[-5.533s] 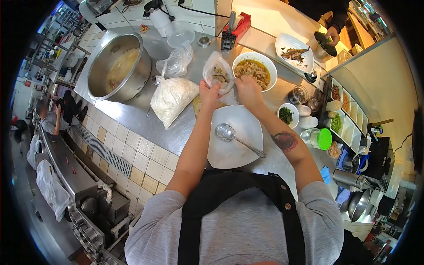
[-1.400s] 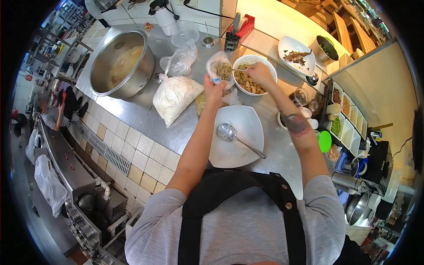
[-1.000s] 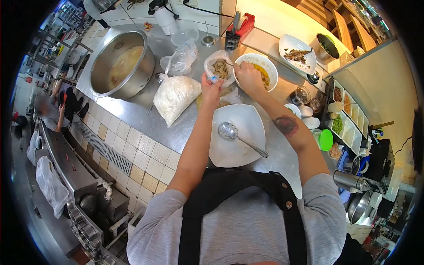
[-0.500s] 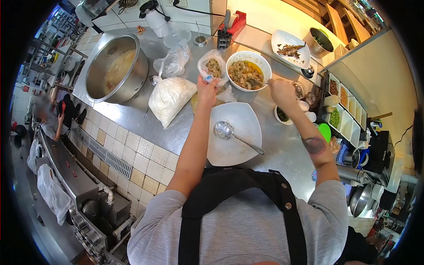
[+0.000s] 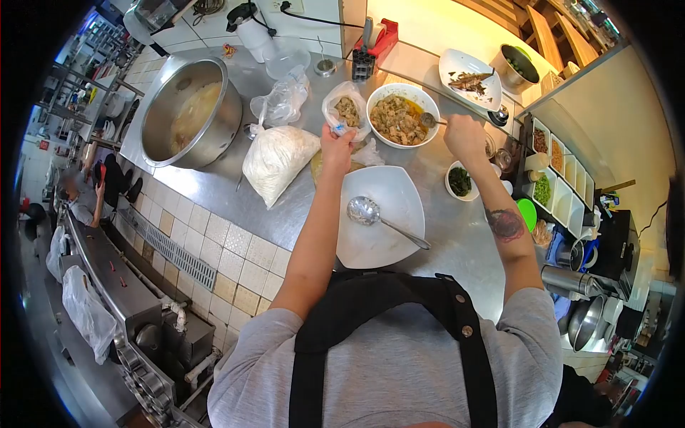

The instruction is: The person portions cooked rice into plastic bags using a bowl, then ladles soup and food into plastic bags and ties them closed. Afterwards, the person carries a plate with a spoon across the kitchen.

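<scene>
My left hand (image 5: 337, 146) is closed on the near rim of a clear plastic bag (image 5: 362, 128) that has some chunky stew (image 5: 347, 112) in it. Closed round a spoon's handle, my right hand (image 5: 465, 139) is at the right of a white bowl (image 5: 382, 137). The spoon's head (image 5: 428, 120) is over the bowl's right side, above meat pieces in yellow oily sauce (image 5: 397, 120). Nearer my body lies a white square plate (image 5: 378, 250) with a slotted serving spoon (image 5: 364, 210) on it. A knotted bag of white contents (image 5: 278, 164) stands left of my left hand.
A large metal pot (image 5: 227, 118) stands at the left counter edge. On the right are a small bowl of chopped greens (image 5: 461, 182) and condiment trays (image 5: 561, 203). A plate of fish remains (image 5: 469, 81) and a red tape dispenser (image 5: 385, 39) sit behind. Another person (image 5: 82, 196) is far left.
My right hand has shifted slightly right, lifting the spoon's head out of the stew to the bowl's right side. My left hand keeps its hold on the bag.
</scene>
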{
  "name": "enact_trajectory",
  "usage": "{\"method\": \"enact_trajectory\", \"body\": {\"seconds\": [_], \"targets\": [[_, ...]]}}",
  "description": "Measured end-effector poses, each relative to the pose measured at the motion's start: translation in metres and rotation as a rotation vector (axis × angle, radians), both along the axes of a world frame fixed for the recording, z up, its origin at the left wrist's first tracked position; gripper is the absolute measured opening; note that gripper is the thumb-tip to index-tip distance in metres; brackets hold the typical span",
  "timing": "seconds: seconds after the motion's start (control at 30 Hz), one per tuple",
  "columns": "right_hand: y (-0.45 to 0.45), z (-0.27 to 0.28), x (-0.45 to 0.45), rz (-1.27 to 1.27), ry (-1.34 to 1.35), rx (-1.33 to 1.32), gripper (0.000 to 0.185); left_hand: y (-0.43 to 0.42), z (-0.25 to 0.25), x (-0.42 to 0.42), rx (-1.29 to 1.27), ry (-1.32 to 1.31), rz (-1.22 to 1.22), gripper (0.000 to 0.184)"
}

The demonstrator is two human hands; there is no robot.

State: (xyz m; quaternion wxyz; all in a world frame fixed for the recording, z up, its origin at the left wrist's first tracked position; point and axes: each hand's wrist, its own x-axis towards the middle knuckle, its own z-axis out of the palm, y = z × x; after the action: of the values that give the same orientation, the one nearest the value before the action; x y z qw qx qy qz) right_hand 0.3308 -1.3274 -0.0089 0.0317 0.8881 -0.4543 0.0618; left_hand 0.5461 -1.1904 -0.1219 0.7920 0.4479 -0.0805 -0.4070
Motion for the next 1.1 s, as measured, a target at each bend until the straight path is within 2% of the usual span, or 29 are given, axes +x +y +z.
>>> {"method": "enact_trajectory", "body": {"seconds": [0.13, 0.23, 0.33, 0.43, 0.53, 0.73, 0.83, 1.1], "targets": [[0.009, -0.017, 0.003, 0.022, -0.079, 0.104, 0.019, 0.001, 0.001, 0.002, 0.013, 0.001, 0.008, 0.051], [-0.015, -0.048, -0.001, 0.034, -0.224, 0.374, 0.019, 0.000, -0.001, 0.002, 0.016, -0.006, -0.007, 0.051], [-0.025, -0.063, -0.007, -0.289, -0.408, 0.977, 0.019, 0.000, 0.000, 0.001, 0.002, -0.023, -0.027, 0.053], [-0.022, -0.082, -0.011, -0.426, -0.680, 1.334, 0.018, 0.001, 0.002, 0.001, -0.019, -0.014, -0.003, 0.054], [-0.022, -0.094, -0.014, -0.380, -0.758, 1.413, 0.017, 0.003, -0.001, 0.006, 0.010, -0.013, 0.013, 0.054], [-0.016, -0.086, -0.027, -0.328, -0.856, 1.371, 0.016, 0.001, -0.002, 0.009, 0.036, -0.022, -0.013, 0.053], [-0.020, -0.076, -0.033, -0.327, -0.895, 1.401, 0.015, 0.000, 0.002, 0.008, 0.009, 0.042, -0.004, 0.052], [-0.042, -0.033, -0.011, -0.243, -0.869, 1.283, 0.016, -0.004, 0.002, 0.010, 0.036, 0.080, -0.020, 0.053]]}}
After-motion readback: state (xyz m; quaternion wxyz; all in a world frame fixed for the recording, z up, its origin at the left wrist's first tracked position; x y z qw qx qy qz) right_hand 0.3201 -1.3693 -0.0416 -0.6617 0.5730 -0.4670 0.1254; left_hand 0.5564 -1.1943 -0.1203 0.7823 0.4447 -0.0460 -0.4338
